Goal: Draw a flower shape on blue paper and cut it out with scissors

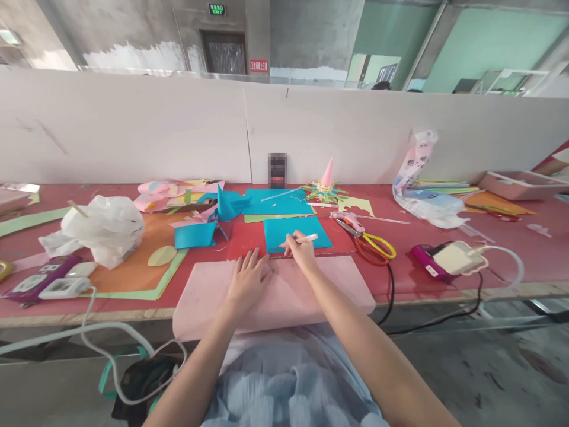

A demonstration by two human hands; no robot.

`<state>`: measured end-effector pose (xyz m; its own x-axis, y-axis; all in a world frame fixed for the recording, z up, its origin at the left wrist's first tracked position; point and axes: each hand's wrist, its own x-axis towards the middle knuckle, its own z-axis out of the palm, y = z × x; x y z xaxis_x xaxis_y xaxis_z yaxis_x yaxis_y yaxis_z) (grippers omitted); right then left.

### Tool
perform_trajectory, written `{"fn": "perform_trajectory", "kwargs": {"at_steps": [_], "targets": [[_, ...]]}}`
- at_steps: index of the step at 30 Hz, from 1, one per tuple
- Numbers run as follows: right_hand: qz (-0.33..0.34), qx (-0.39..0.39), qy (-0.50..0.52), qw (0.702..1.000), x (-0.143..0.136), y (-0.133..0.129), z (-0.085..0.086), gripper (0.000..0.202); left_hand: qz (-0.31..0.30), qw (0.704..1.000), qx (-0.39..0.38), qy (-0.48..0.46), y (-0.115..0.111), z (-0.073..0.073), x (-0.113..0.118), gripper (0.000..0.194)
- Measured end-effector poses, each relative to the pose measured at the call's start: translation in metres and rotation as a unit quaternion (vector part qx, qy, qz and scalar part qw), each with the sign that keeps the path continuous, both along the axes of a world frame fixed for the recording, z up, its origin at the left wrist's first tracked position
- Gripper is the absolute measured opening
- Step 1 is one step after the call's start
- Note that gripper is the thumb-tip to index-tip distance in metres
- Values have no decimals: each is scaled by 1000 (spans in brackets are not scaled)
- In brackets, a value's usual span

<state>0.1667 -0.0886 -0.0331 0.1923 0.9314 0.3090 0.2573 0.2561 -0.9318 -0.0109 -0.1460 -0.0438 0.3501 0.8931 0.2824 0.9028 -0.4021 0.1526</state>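
Note:
My right hand (301,250) is closed around a pale pen (307,238), its tip down at a sheet of blue paper (316,231). That sheet lies over red paper (244,236) in front of me. Flat at the lower left edge of these papers rests my left hand (248,276), fingers spread, holding nothing. Under both wrists is a pink pad (208,290). Scissors with yellow and red handles (376,243) lie right of the blue sheet, beside a pink glue gun (349,220).
A pink paper cone (328,173) with a fringed base stands behind. White crumpled plastic (104,228) and blue paper scraps (194,235) lie left. Purple power strips (53,276) sit at both sides, with cables over the front edge. A phone (278,171) leans on the white partition (178,130).

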Motion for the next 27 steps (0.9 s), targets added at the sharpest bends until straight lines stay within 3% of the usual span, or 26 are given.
{"fn": "perform_trajectory", "kwargs": {"at_steps": [14,27], "targets": [[64,-46,5,997,-1,-1,-1,29,-2,1000,-7,8,1,1,0,49],[75,-60,9,995,0,1,-3,30,-4,1000,-7,7,1,0,0,49]]}}
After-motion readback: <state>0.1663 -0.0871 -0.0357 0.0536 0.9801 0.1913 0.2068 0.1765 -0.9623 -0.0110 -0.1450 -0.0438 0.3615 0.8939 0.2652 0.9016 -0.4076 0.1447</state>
